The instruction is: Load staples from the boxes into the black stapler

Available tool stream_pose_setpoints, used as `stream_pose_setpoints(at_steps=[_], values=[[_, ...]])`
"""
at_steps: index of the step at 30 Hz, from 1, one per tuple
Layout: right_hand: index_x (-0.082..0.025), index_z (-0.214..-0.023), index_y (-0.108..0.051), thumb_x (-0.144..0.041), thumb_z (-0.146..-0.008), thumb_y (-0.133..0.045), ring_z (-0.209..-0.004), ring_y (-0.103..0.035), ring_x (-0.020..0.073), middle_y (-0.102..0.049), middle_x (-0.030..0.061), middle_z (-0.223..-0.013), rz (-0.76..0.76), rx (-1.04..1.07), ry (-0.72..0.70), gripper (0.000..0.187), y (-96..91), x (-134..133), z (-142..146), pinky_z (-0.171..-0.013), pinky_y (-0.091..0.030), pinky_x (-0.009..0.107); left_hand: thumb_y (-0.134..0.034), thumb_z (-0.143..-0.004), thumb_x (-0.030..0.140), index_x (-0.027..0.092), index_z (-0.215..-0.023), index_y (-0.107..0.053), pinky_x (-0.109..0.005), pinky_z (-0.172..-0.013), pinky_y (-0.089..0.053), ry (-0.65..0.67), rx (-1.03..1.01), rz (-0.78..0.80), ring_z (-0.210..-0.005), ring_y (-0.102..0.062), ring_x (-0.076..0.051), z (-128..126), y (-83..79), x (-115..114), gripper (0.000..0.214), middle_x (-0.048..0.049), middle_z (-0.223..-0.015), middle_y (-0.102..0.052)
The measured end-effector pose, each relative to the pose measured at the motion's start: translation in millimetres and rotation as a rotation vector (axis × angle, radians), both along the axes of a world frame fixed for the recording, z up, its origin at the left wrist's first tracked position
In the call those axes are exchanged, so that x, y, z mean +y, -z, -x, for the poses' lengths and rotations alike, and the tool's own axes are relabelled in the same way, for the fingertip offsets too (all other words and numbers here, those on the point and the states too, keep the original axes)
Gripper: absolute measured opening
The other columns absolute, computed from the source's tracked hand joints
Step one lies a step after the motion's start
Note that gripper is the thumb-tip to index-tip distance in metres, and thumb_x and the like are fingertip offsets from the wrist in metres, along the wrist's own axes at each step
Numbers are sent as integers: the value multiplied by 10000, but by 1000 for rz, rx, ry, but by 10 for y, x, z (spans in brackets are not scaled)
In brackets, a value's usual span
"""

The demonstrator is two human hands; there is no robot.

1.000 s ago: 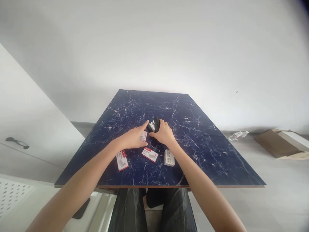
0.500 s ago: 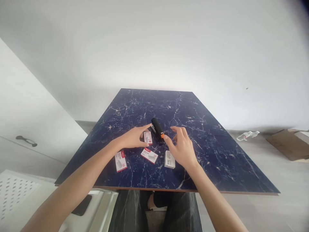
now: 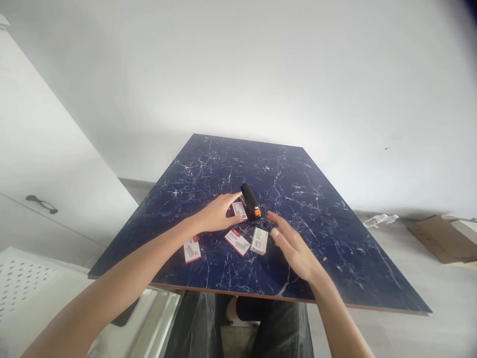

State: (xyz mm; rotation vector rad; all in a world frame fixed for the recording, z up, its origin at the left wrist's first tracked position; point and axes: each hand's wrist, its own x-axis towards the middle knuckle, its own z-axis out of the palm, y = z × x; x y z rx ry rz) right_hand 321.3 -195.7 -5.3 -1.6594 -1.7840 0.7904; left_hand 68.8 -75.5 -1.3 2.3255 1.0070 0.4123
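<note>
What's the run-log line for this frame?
left hand: holds staple box | right hand: open, empty | stapler: lying on table | three other boxes: on table

Four staple boxes [image 3: 192, 249] [image 3: 237, 242] [image 3: 259, 240] [image 3: 239, 210] and one black stapler [image 3: 250, 201] on one table [image 3: 328, 238].

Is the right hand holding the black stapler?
No, the right hand is open and empty above the table, apart from the black stapler, which lies beside the staple box that the left hand grips.

the right hand [image 3: 294, 248] has drawn back from the stapler [image 3: 250, 201].
</note>
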Motion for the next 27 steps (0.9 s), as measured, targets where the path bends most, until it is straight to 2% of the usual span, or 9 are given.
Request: stream_pose_setpoints(at_steps=[2,5,9,12,14,16,20,24,27], values=[[-337,-1552,-345,-565,-1001,-389,-1322,-533,310,-473,65,-1540,4,13,43,598,-77,131,19,-1061,-448,493,-512,-931,605,285,-1607,-216,-436,-950,-482,1,4,32,-1328,-497,-352,4,-7,-15,804,-143,-1524,-465],[-300,-1537,-374,-569,-995,-413,-1263,-593,297,-596,73,-1428,27,42,8,607,-141,258,124,-1060,-443,468,-510,-945,548,269,-1604,-238,-428,-960,-478,25,-14,24,-1326,-496,-338,-2,-2,-24,766,-135,-1527,-469],[-308,-1508,-394,-556,-1012,-395,-1233,-617,269,-672,45,-1329,24,122,3,554,-80,220,239,-1053,-436,435,-510,-927,583,277,-1593,-266,-423,-969,-459,116,30,-4,-1342,-462,-338,82,-123,-7,773,-111,-1515,-495],[-289,-1447,-440,-550,-1014,-397,-1193,-634,248,-695,42,-1280,-6,197,55,507,13,122,239,-1026,-449,397,-569,-848,672,272,-1465,-493,-420,-955,-456,145,140,-100,-1298,-498,-357,165,-310,-62,739,-115,-1453,-544],[-263,-1283,-552,-546,-1017,-384,-1081,-665,241,-723,40,-1179,-38,190,92,423,54,73,239,-946,-479,373,-563,-813,731,252,-1277,-644,-406,-880,-480,139,213,-141,-1139,-609,-346,140,-384,-177,671,-124,-1272,-651],[-242,-1032,-616,-528,-1021,-366,-949,-661,232,-729,30,-1021,-81,102,89,380,69,45,256,-863,-482,360,-534,-801,765,234,-1146,-688,-411,-792,-495,134,288,-167,-944,-679,-334,39,-369,-337,652,-123,-1064,-711],[-229,-774,-520,-453,-994,-439,-913,-595,226,-666,21,-872,-178,-72,-29,325,47,17,308,-860,-453,357,-578,-806,600,200,-1114,-676,-462,-773,-487,76,366,-308,-848,-694,-365,-158,-236,-586,514,-135,-901,-719],[-235,-813,-466,-398,-868,-635,-942,-555,229,-636,22,-947,-202,-122,-85,241,24,-18,323,-837,-448,349,-666,-713,521,238,-1065,-661,-407,-698,-482,120,380,-231,-810,-682,-323,-23,-349,-518,453,-99,-972,-707],[-240,-885,-478,-381,-748,-760,-945,-540,231,-604,26,-1001,-207,-154,-107,344,24,-36,332,-821,-448,346,-650,-739,571,249,-1026,-640,-358,-668,-468,112,327,-132,-815,-651,-271,119,-495,-367,431,-73,-987,-679]])
